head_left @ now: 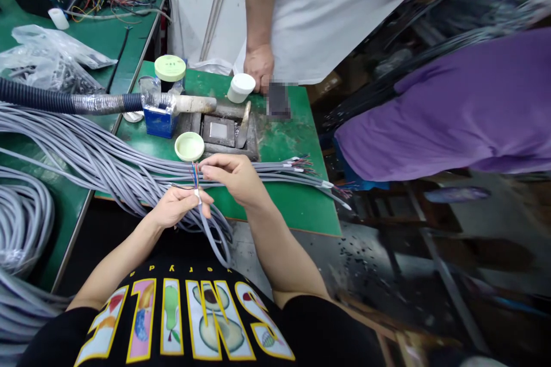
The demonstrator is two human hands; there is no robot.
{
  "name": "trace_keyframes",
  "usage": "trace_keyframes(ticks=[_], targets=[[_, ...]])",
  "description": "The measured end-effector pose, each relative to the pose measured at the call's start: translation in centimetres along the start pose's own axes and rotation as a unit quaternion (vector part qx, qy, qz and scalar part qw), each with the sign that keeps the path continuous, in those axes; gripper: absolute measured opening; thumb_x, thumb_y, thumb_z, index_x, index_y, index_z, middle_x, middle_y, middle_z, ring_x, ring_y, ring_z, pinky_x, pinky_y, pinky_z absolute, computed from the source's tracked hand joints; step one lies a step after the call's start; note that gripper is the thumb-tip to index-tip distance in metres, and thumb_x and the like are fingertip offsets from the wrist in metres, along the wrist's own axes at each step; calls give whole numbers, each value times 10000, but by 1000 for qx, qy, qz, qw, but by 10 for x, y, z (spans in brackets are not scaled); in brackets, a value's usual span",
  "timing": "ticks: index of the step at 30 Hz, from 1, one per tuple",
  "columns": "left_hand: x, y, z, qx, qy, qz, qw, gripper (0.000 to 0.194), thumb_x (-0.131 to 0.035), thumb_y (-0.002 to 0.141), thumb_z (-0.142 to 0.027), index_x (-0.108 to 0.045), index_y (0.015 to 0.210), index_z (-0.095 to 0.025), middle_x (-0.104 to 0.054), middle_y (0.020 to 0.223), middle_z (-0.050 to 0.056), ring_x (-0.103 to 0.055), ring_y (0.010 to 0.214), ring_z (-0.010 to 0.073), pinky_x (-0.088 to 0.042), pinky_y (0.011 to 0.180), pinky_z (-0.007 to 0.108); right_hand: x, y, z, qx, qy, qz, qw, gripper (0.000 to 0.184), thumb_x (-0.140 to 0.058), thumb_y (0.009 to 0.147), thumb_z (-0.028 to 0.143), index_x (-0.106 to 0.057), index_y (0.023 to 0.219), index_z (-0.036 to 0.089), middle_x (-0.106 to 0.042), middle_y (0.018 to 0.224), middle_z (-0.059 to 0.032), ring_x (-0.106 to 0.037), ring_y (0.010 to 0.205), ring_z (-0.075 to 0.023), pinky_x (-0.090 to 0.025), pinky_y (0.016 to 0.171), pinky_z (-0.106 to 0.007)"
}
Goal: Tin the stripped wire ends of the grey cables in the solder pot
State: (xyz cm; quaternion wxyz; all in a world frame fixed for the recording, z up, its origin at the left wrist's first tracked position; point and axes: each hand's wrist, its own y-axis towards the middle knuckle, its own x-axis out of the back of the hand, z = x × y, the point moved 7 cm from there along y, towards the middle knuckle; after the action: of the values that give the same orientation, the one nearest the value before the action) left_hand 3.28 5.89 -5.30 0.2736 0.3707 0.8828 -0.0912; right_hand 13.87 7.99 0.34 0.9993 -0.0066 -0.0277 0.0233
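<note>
Workbench: a flat green-topped table point(297, 206) with a pale edge, reaching across in front of the person in the black printed T-shirt point(185, 315).
Neighbours: across from us, someone in a white shirt point(327, 17) rests a hand point(259, 66) on the tabletop; off to the right is a person in a purple top point(456, 103).
Cable bundle: many long grey round cables point(107, 149) sweep in from the left and run over the front of the table, some ending at the right in thin coloured strands.
Hose: a black ribbed hose point(38, 96), partly wrapped in clear film, lies above the bundle, its pale nozzle near the tray.
Tray: a dark grey, grimy metal tray point(232, 152) with a shiny silvery square point(218, 130) in it; a worn flat stick point(244, 126) leans at its right side.
Right hand: the worker's right hand point(228, 175) is bent in close, thumb and forefinger narrowed beside the strand tips; I can't tell whether they grip one.
Left hand: the left hand point(181, 206) pinches one grey cable at its white-wrapped end point(197, 195), and the rest of that cable loops down below the fingers.
Box: a small blue box point(160, 124) stands under the hose.
Tubs: a yellow-green lidded tub point(170, 69) behind the hose, a white lidded tub point(241, 89) near the neighbour's hand.
Dish: a shallow pale-green round dish point(189, 146) sits just beyond the strands.
Strands: thin blue, red and other coloured wires point(194, 175) stand up from the held end, between the two hands.
</note>
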Motion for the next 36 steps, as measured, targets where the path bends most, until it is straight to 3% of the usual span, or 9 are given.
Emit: trace_keyframes(ticks=[9,20,23,25,28,30,33,36], targets=[[-1,-1,-1,-1,-8,20,1000,337,-735,733,-497,-779,802,-170,-668,569,55,-598,582,152,-458,628,294,-23,9,-12,-87,173,62,979,123,-745,565,248,-714,648,162,-629,601,19,-483,548,-76,-384,552,-233],[11,0,-3,-19,-74,-49,996,331,-776,695,-477,-761,759,-153,-617,511,28,-558,558,128,-425,580,255,-10,6,-27,-55,185,-25,981,89,-732,586,249,-673,584,182,-578,545,38,-458,524,-79,-391,565,-252],[14,1,-3,-20,-94,-63,993,320,-785,690,-465,-758,764,-155,-624,527,22,-562,565,117,-429,581,238,3,-4,-19,26,102,-67,992,50,-712,660,242,-692,645,199,-626,607,23,-517,560,-103,-435,588,-271],[15,2,-3,-16,-103,-77,992,323,-797,676,-460,-750,755,-150,-622,536,14,-564,568,109,-439,589,229,10,-16,-3,139,0,-87,986,44,-673,741,208,-715,747,217,-672,692,3,-584,648,-133,-475,643,-296],[14,4,-5,-1,-113,-99,989,356,-819,639,-467,-726,723,-135,-616,552,3,-563,562,97,-456,601,222,2,-43,23,331,-172,-55,926,226,-604,819,143,-715,975,262,-722,933,-39,-643,883,-183,-510,806,-363],[11,6,-7,8,-114,-105,988,374,-823,624,-475,-699,668,-125,-609,558,-2,-551,546,88,-458,582,215,-10,-57,28,409,-266,-12,873,318,-568,844,126,-690,1082,299,-698,1121,-55,-615,1057,-208,-494,909,-405],[6,8,-10,16,-95,-109,989,376,-795,653,-490,-691,660,-129,-611,575,-3,-528,509,85,-436,510,211,-21,-66,26,462,-339,20,819,326,-551,877,156,-680,1123,327,-667,1224,-51,-542,1208,-222,-476,976,-423],[8,7,-16,-11,-8,-131,991,445,-718,705,-573,-733,816,-143,-664,646,20,-560,548,111,-460,540,238,-14,-61,29,476,-318,-1,820,291,-566,901,237,-671,1155,332,-698,1166,-47,-559,1208,-221,-494,973,-413]])
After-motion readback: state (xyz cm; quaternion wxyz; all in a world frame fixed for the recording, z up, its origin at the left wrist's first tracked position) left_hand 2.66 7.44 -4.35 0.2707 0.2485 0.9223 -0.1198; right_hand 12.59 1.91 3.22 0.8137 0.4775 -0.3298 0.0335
